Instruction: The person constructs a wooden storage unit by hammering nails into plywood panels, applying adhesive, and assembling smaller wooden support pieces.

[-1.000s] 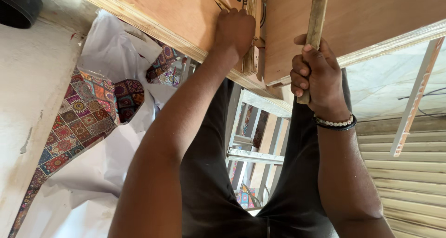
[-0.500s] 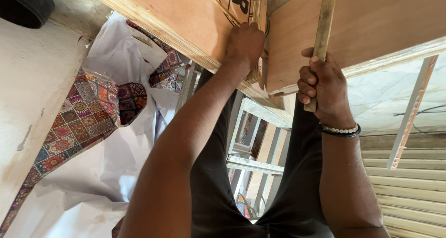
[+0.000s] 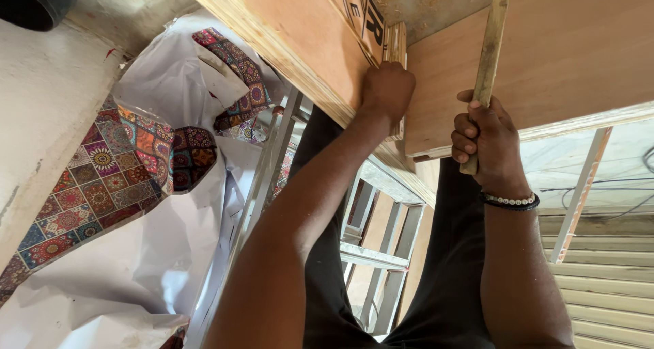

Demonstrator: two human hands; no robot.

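Our left hand [image 3: 387, 90] clamps a small wood block [image 3: 395, 46] against the plywood edge [image 3: 300, 42]. Just beside it, our right hand [image 3: 487, 141] is closed around a hammer handle [image 3: 489, 56] rising over the board [image 3: 545, 49]. Black lettering marks the plywood. Patterned sheet [image 3: 102, 179] lies left.

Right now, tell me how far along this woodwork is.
Done: two plywood boards stand at an angle, with a small wooden block set in the corner between them; sawdust lies beyond it. In hand: the left hand grips the block, while the right hand grips a hammer handle raised over the other board. Left: no nail is visible in the block.
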